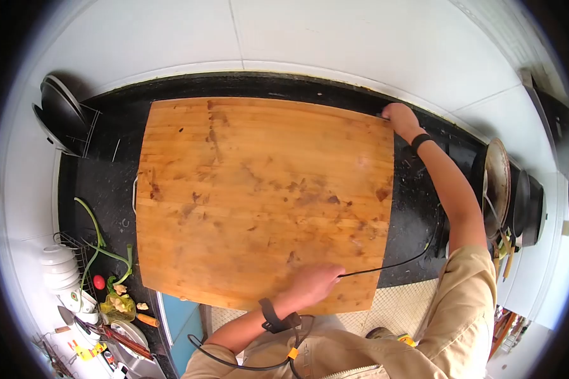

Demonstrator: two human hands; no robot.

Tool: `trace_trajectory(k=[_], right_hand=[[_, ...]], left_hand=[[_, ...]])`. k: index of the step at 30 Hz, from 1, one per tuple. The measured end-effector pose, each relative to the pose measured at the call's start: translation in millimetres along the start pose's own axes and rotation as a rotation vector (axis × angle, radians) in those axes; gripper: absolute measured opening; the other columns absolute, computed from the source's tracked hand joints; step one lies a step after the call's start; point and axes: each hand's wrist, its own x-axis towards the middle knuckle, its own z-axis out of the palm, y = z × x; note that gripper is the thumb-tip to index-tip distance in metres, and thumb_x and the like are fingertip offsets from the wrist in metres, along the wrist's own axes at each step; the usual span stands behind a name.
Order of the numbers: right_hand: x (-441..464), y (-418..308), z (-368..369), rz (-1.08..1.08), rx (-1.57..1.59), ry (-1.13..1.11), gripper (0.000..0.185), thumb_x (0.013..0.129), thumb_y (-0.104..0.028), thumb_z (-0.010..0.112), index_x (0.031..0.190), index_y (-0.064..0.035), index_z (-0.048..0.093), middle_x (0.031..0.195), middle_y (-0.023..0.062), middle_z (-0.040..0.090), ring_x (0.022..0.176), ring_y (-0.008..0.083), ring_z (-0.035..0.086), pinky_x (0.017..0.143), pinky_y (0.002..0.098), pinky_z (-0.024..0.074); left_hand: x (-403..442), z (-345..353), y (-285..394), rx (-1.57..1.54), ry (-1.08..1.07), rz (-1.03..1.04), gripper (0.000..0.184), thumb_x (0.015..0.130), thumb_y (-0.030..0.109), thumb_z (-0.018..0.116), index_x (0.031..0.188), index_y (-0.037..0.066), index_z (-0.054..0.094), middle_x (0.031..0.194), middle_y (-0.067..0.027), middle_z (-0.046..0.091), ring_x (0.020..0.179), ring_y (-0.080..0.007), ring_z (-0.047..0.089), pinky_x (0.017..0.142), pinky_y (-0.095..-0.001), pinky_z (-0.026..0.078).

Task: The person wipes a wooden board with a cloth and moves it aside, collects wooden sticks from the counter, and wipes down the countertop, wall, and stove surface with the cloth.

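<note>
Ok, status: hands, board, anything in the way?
Left hand over near side, right hand at far right corner. Wooden cutting board spotted, over countertop. Black cable across right edge.

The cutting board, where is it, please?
Central in the head view, the cutting board lies over the countertop, right hand at its far right corner.

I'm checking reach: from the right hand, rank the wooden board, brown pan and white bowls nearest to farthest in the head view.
1. Wooden board, its corner at the right hand
2. Brown pan, to the right
3. White bowls, far left
</note>
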Motion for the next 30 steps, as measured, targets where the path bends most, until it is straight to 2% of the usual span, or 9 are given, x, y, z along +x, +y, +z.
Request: trace_trajectory(k=[3,9,11,15,20,22,25,28,30], right_hand=[[-51,47,12,0.284,-0.035,-0.071,0.007,0.070,-0.008,0.062,0.072,-0.0066,0.069,0.078,0.0209,0.064,0.082,0.0408,0.063,0.072,0.0475,0.0505],[-153,93,-7,0.368,0.117,-0.058,0.015,0.072,-0.005,0.064,0.081,-0.0099,0.075,0.081,0.0160,0.069,0.082,0.0341,0.067,0.074,0.0422,0.0524],[-149,80,-36,0.382,0.319,0.277,0.018,0.076,-0.011,0.062,0.088,-0.0106,0.076,0.089,0.0154,0.071,0.086,0.0342,0.068,0.080,0.0418,0.0528],[-118,69,-69,0.423,0.366,0.412,0.025,0.079,-0.011,0.057,0.097,-0.0098,0.074,0.091,0.0144,0.071,0.090,0.0321,0.068,0.081,0.0405,0.0527],[-107,61,5,0.388,0.243,0.186,0.019,0.083,-0.014,0.060,0.095,-0.0123,0.075,0.100,0.0166,0.069,0.096,0.0385,0.064,0.085,0.0461,0.0524],[-132,19,26,0.434,0.136,0.168,0.022,0.081,-0.012,0.063,0.101,-0.0150,0.073,0.103,0.0165,0.066,0.100,0.0403,0.062,0.086,0.0471,0.0523],[-197,-35,4,0.271,0.147,0.222,0.038,0.077,-0.005,0.065,0.113,-0.0171,0.068,0.104,0.0146,0.064,0.101,0.0371,0.061,0.090,0.0442,0.0513],[-251,-52,-2,0.262,0.219,0.149,0.035,0.076,-0.007,0.065,0.109,-0.0157,0.070,0.098,0.0148,0.063,0.102,0.0352,0.061,0.091,0.0432,0.0499],[-275,-49,-5,0.258,0.330,0.047,0.035,0.076,-0.008,0.066,0.110,-0.0152,0.070,0.098,0.0149,0.064,0.105,0.0348,0.060,0.091,0.0432,0.0492]], left_hand=[[4,8,4,0.072,-0.058,-0.025,0.018,0.091,0.019,0.055,0.100,0.006,0.064,0.097,-0.0155,0.067,0.094,-0.0368,0.062,0.078,-0.0480,0.048],[19,36,20,0.136,-0.122,0.122,0.020,0.090,0.018,0.055,0.100,0.005,0.066,0.095,-0.0159,0.067,0.093,-0.0367,0.062,0.078,-0.0485,0.048],[27,48,28,0.123,-0.170,0.170,0.020,0.090,0.018,0.055,0.100,0.004,0.066,0.093,-0.0164,0.067,0.092,-0.0368,0.062,0.078,-0.0484,0.048],[59,71,50,0.227,-0.261,0.354,0.017,0.085,0.013,0.059,0.096,0.004,0.068,0.086,-0.0162,0.064,0.086,-0.0355,0.061,0.076,-0.0464,0.048],[92,96,73,0.334,-0.215,0.568,0.013,0.077,0.007,0.062,0.088,0.005,0.068,0.082,-0.0130,0.060,0.084,-0.0325,0.059,0.077,-0.0441,0.047],[104,114,62,0.260,0.010,0.710,0.012,0.073,0.006,0.063,0.084,0.006,0.068,0.080,-0.0106,0.059,0.084,-0.0308,0.058,0.077,-0.0430,0.047],[113,121,50,0.447,0.035,0.706,0.010,0.071,0.008,0.065,0.080,0.006,0.068,0.079,-0.0101,0.058,0.084,-0.0292,0.057,0.079,-0.0422,0.047],[105,111,52,0.404,-0.021,0.578,0.009,0.076,0.011,0.066,0.083,0.005,0.069,0.087,-0.0103,0.062,0.090,-0.0293,0.059,0.085,-0.0418,0.047],[91,94,56,0.284,0.086,0.503,0.010,0.079,0.009,0.062,0.085,0.005,0.069,0.089,-0.0118,0.062,0.092,-0.0311,0.058,0.085,-0.0425,0.047]])
